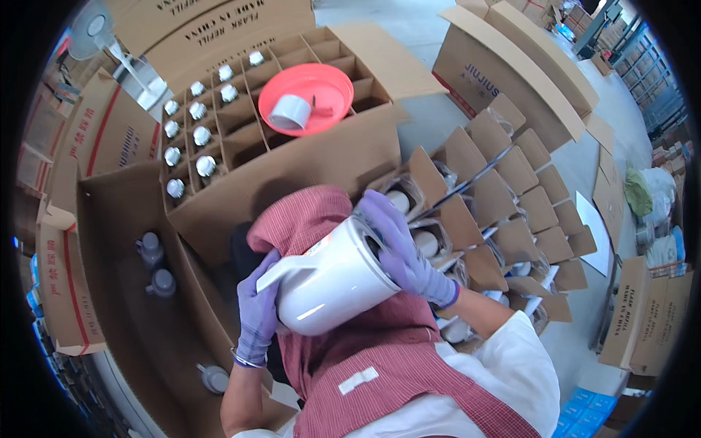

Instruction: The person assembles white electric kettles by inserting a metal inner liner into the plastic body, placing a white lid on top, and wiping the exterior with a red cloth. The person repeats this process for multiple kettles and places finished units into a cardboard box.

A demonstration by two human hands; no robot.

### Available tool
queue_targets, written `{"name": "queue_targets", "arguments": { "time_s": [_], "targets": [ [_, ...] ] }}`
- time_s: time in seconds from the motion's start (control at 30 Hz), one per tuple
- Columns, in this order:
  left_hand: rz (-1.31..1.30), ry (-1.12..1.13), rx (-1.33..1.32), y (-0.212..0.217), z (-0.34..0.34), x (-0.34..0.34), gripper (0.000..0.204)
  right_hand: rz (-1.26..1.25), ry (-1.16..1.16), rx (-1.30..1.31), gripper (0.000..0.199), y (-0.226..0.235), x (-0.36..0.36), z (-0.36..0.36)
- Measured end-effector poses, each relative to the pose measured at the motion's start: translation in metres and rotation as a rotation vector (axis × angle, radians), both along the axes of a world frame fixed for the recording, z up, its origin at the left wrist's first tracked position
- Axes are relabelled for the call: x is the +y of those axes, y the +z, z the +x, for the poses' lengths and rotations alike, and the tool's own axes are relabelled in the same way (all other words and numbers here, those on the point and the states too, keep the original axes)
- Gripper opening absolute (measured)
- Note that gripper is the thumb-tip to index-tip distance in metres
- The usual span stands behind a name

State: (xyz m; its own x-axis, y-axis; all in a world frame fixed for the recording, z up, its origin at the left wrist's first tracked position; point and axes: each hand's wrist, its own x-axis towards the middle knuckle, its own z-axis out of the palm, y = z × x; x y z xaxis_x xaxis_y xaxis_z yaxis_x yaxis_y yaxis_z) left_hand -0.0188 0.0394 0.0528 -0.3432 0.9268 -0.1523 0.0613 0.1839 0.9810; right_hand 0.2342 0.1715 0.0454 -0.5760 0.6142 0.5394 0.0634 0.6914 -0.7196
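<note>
Gripping the white jug [339, 288] with bent fingers, we set left hand [258, 306] at base, right hand [410, 259] at rim.

The gloved left hand [258, 306] is held left of centre, the left forearm [243, 398] raised from the lower edge; the gloved right hand [410, 255] is held near centre, its fingers directed toward the upper left, the right forearm [485, 314] angled in from the lower right.
</note>
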Motion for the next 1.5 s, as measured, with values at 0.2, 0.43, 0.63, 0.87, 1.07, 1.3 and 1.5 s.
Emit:
{"name": "queue_targets", "arguments": {
  "time_s": [0.2,0.43,0.63,0.87,1.07,1.3,1.5],
  "targets": [
    [0.551,-0.337,1.115,0.070,0.017,0.020,0.036,-1.404,0.140,0.520,0.057,0.000,-0.007,-0.046],
    [0.141,-0.036,0.083,0.053,-0.023,0.025,0.027,0.127,0.195,0.259,0.049,0.014,0.021,-0.049],
    [0.422,-0.017,0.492,0.049,-0.002,0.042,0.023,-0.812,0.118,0.321,0.047,-0.044,0.042,-0.060],
    [0.108,0.074,0.017,0.041,-0.022,0.034,0.026,-0.176,0.445,0.144,0.062,0.059,0.038,-0.051],
    [0.566,-0.198,0.851,0.061,-0.005,0.058,0.019,-0.788,0.125,0.262,0.054,-0.026,0.040,-0.062],
    [0.110,0.033,-0.106,0.035,-0.040,0.048,0.033,0.155,0.492,0.017,0.097,0.067,0.060,-0.057],
    [0.292,0.211,0.166,0.032,-0.045,0.040,0.034,-0.098,0.404,0.043,0.104,0.045,0.055,-0.077]
  ]
}}
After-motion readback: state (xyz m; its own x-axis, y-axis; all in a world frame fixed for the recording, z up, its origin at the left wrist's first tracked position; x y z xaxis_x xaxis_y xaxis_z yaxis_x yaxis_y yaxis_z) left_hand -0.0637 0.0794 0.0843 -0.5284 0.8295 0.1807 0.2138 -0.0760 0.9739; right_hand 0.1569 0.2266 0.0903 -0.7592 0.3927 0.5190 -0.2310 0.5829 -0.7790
